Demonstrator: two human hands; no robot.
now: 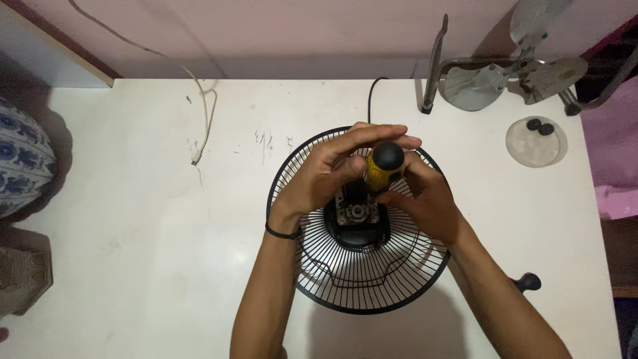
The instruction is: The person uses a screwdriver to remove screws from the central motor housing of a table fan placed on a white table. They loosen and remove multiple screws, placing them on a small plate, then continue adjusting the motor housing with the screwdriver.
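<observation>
Yellow-black screwdriver (383, 166) between both hands, above fan grille (362, 279)

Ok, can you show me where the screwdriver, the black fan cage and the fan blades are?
screwdriver (385, 163): head view, on its yellow and black handle.
black fan cage (362, 286): head view, on the wire spokes near its lower rim.
fan blades (473, 86): head view, on the lower left metal blade.

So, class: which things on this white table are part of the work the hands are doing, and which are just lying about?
In use: left hand, right hand, yellow-and-black screwdriver, round black wire fan guard, motor hub.

Lying about: metal fan blades, clear round lid with two black knobs, loose white cable, dark round knob.
</observation>
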